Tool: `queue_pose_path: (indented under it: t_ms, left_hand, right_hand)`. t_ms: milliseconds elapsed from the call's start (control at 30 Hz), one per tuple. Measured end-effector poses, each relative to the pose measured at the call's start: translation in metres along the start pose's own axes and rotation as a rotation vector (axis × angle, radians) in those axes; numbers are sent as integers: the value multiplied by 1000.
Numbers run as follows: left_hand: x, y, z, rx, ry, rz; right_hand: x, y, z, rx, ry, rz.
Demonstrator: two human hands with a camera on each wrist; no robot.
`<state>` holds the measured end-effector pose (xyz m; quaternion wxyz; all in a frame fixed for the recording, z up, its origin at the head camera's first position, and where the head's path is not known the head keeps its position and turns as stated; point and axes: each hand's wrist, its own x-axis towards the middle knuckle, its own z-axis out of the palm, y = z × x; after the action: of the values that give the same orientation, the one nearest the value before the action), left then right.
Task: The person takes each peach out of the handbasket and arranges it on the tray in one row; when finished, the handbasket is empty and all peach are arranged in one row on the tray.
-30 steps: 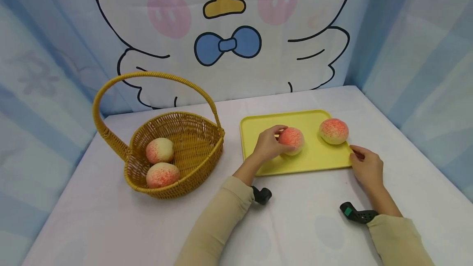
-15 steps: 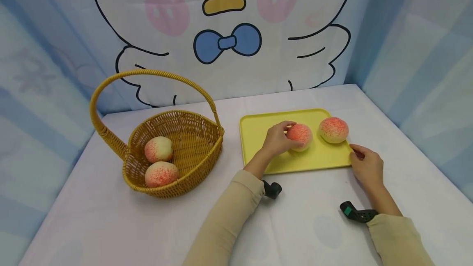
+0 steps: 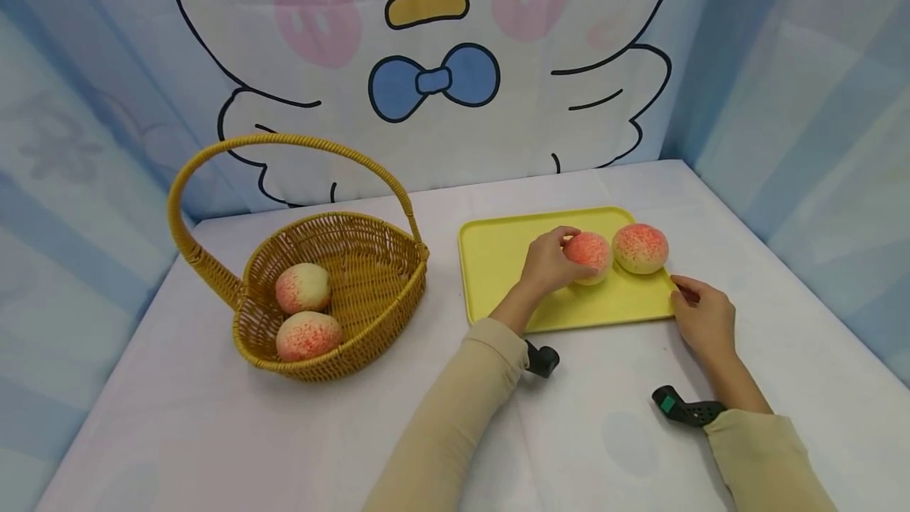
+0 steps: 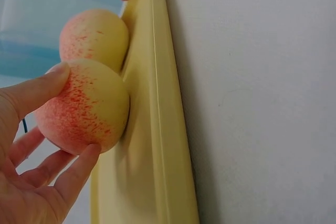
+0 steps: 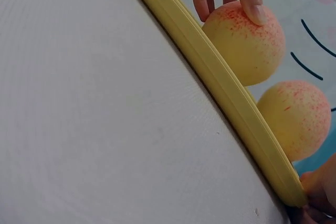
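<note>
My left hand (image 3: 550,262) grips a pink-and-cream peach (image 3: 592,257) over the yellow tray (image 3: 498,267), thumb on one side and fingers on the other. In the left wrist view this peach (image 4: 84,106) sits low at the tray's surface, right beside a second peach (image 4: 94,36). That second peach (image 3: 641,249) rests at the tray's right end. My right hand (image 3: 705,317) pinches the tray's near right corner between thumb and fingers; the right wrist view shows only part of this hand (image 5: 321,187) at the corner.
On the left of the white-covered table (image 3: 284,441) stands a woven basket (image 3: 384,338) with a tall arched handle (image 3: 298,141). Two peaches lie in it, one pale (image 3: 302,288) and one redder (image 3: 309,336). A printed cloth backdrop (image 3: 498,133) rises behind the table.
My left hand has moved right across the tray with its peach, bringing it up beside the other peach. The right hand has stayed on the tray's corner.
</note>
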<state>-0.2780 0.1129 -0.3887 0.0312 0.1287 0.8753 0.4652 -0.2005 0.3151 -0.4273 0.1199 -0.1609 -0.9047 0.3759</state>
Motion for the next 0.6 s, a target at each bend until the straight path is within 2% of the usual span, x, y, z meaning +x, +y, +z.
queue_pose_path:
  t_ms: [600]
  left_hand:
    - [1,9,9,10,28,-24]
  right_hand:
    - [-1,0,-1,6,0,-6]
